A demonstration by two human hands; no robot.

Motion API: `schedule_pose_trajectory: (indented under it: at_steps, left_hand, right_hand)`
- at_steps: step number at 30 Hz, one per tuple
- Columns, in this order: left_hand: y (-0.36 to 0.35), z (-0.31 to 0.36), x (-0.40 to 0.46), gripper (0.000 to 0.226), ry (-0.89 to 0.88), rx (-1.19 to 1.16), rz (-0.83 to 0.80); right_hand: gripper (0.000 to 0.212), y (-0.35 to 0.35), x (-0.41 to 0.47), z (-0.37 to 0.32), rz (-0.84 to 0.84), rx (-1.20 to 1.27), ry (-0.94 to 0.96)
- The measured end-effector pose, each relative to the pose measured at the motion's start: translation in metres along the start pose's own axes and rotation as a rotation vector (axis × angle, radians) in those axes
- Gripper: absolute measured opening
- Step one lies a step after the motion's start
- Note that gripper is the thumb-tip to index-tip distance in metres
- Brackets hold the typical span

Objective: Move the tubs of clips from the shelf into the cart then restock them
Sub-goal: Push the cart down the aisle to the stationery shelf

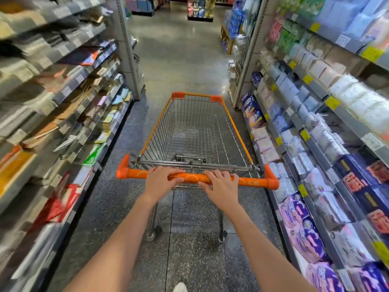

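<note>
Both hands, left hand (pixel 163 180) and right hand (pixel 221 186), curl fingers over the wire cart's (pixel 195 131) smooth orange tubular handle (pixel 248 181).

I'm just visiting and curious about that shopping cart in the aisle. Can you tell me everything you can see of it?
The shopping cart is a silver wire-mesh basket with orange trim along its top rim, orange corner caps at the far end and an orange handle bar with faint printed marks. Its basket holds no goods. It stands upright on the speckled floor, pointing down the aisle between two stocked shelves, two rear wheels showing. The left hand and right hand both hold the bar, fingers curled over it.
</note>
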State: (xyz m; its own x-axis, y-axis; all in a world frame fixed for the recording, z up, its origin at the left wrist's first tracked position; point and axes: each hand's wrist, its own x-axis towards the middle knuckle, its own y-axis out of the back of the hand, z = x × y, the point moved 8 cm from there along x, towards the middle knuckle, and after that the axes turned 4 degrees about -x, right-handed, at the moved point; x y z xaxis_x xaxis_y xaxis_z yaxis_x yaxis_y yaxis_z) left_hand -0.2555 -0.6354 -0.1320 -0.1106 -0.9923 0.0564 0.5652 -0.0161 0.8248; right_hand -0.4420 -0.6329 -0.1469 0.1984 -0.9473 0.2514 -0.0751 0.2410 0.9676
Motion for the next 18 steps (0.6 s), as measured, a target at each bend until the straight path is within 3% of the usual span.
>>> schedule_pose_trajectory:
  at_steps: [3,10,15,18]
  left_hand:
    - [0.007,-0.010,-0.028,0.032,0.039,0.053,-0.033]
    - [0.022,-0.028,-0.101,0.029,0.063,0.053,-0.026]
    - [0.035,-0.040,-0.154,0.029,0.070,0.041,0.012]
    - [0.043,-0.052,-0.185,0.029,0.066,0.013,0.041]
  right_hand:
    - [0.063,0.004,-0.023,-0.022,-0.038,0.007,0.002]
    - [0.051,0.013,-0.078,-0.067,-0.104,0.048,0.058]
    - [0.056,0.030,-0.116,-0.100,0.018,0.065,0.077]
    - [0.057,0.034,-0.137,-0.122,0.006,0.063,0.098]
